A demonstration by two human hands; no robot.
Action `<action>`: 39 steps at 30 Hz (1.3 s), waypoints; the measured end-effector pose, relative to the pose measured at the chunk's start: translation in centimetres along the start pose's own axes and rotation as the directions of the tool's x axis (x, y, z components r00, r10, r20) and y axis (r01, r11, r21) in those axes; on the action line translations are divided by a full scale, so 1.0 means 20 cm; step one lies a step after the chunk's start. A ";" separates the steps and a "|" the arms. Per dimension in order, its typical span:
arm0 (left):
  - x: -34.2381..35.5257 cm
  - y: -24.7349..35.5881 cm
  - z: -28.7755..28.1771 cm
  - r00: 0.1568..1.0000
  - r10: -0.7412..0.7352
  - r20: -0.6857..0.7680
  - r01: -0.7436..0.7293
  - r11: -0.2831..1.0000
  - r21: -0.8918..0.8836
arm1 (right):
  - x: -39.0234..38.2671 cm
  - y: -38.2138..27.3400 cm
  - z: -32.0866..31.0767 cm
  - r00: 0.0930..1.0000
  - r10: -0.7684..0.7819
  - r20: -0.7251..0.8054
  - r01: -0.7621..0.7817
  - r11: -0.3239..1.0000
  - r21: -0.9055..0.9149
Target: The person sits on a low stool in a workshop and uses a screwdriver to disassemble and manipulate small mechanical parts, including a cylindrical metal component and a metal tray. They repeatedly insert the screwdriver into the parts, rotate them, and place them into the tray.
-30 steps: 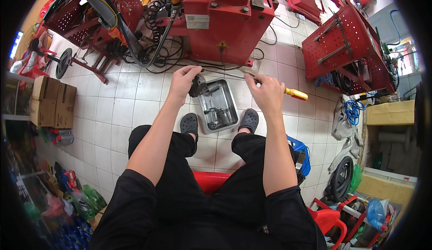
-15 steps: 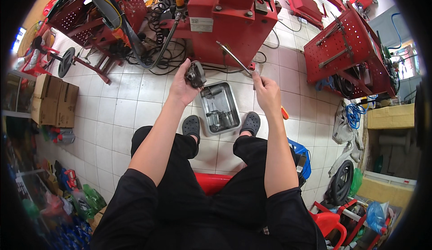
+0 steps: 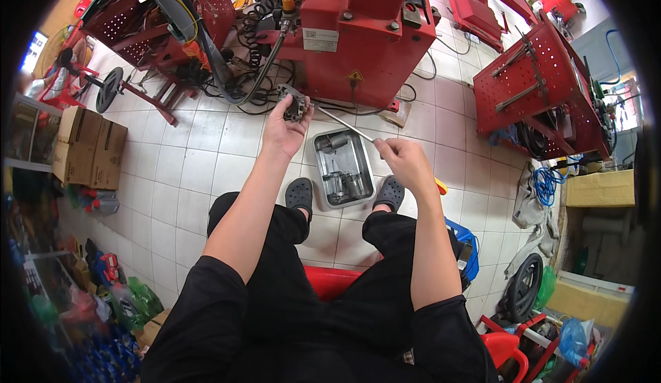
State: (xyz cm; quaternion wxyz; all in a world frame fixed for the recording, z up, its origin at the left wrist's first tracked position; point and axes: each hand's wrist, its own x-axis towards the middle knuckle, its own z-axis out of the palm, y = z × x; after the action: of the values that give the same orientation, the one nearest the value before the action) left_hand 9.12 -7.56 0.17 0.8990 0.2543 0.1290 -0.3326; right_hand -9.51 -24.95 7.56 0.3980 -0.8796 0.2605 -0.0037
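My left hand (image 3: 286,128) is raised above the floor, fingers closed around a dark metal mechanical part (image 3: 296,105) with an uneven shape; its exact kind does not show. My right hand (image 3: 405,159) grips a long thin metal rod (image 3: 346,124), which slants up and left. The rod's tip ends close beside the metal part; whether they touch I cannot tell. Below and between my hands, a metal tray (image 3: 370,169) sits on the floor, with dark metal parts (image 3: 342,184) inside it. Beside my right wrist shows a yellow-orange piece (image 3: 441,187), perhaps separate from the rod.
Ahead stands a red machine (image 3: 361,59) with hoses and cables around its base. A perforated red cart (image 3: 516,94) is at the right, cardboard boxes (image 3: 89,147) at the left. A blue crate (image 3: 470,249) stands by my right knee, and I sit on a red stool (image 3: 329,283).
My right hand has lowered, and the rod has swung flatter, its tip coming to the metal part. My left hand has turned that part. The view has shifted slightly.
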 end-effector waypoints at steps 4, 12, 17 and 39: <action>-0.01 0.00 0.01 0.999 -0.011 -0.037 0.014 0.998 0.064 | 0.00 -0.02 0.01 0.999 -0.048 -0.017 0.045 0.988 -0.148; 0.00 -0.02 -0.01 0.999 0.022 -0.024 -0.020 0.997 0.080 | 0.01 0.01 0.06 0.991 -0.106 -0.079 0.086 0.971 -0.221; 0.01 -0.03 0.00 0.999 0.027 -0.038 -0.024 0.998 0.066 | 0.01 0.01 0.07 0.989 -0.113 -0.095 0.087 0.967 -0.238; 0.00 -0.03 0.01 0.983 0.186 0.005 -0.181 0.949 0.259 | 0.01 0.03 0.08 0.966 -0.246 -0.076 0.220 0.941 -0.257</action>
State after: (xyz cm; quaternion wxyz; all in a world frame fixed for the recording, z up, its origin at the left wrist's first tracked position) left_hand 8.66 -8.09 0.12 0.8839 0.3831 0.0691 -0.2591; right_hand -9.23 -24.30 5.93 0.2678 -0.9454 0.1739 -0.0657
